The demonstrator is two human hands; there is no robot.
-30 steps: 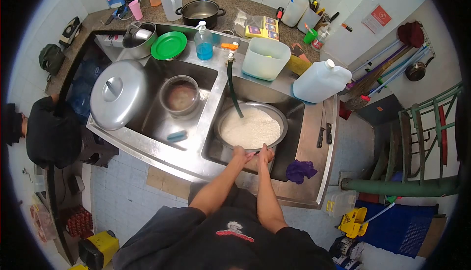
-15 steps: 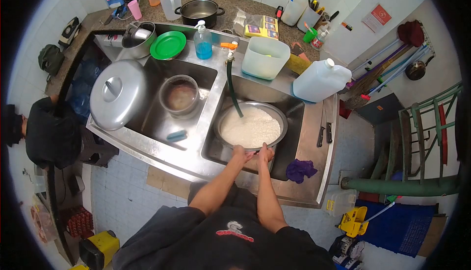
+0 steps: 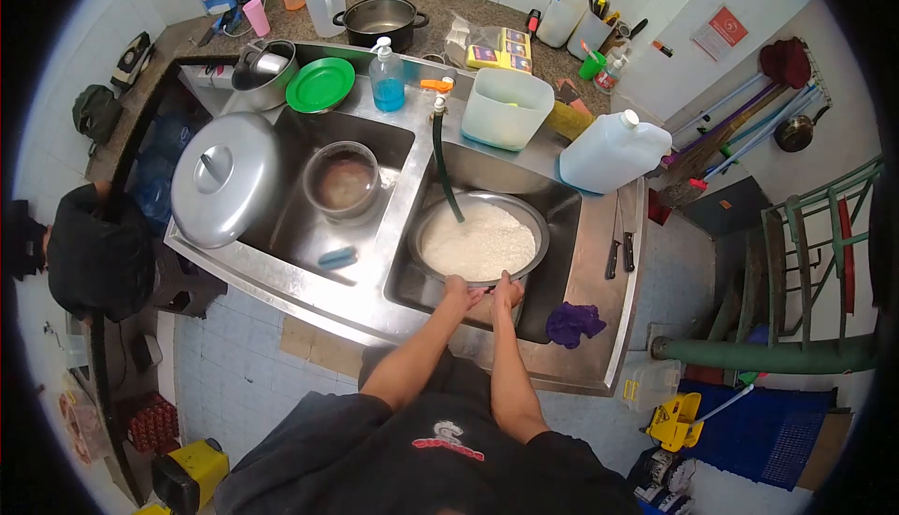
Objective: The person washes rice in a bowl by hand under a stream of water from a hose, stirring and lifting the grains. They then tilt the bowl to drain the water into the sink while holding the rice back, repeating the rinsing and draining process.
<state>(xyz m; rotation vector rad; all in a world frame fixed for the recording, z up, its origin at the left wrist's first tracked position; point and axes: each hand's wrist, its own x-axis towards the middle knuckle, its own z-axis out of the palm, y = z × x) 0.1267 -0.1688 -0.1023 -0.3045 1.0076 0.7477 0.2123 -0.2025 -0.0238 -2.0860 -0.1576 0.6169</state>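
Observation:
A wide metal bowl (image 3: pixel 540 245) sits in the right sink basin (image 3: pixel 549 304), holding a pale, grainy mass (image 3: pixel 479 242) that looks like rice. My left hand (image 3: pixel 460 292) grips the near rim of the bowl, thumb on top and fingers hidden beneath. Close beside it, my right hand (image 3: pixel 508 293) holds the same rim in a like way. A dark green hose (image 3: pixel 443 164) runs from the orange-handled tap (image 3: pixel 438 94) down into the bowl, its end over the grains. Whether water is flowing cannot be made out.
In the left basin stand a clear tub (image 3: pixel 342 180) of brownish liquid and a blue object (image 3: pixel 337 258). A large lid (image 3: pixel 225 178) covers the sink's left edge. Knives (image 3: pixel 628 251), a purple cloth (image 3: pixel 574 325) and a jug (image 3: pixel 613 152) lie right. Another person (image 3: pixel 98 253) is far left.
Almost nothing differs. Both hands stay on the near rim of the bowl, and the bowl and hose keep their places.

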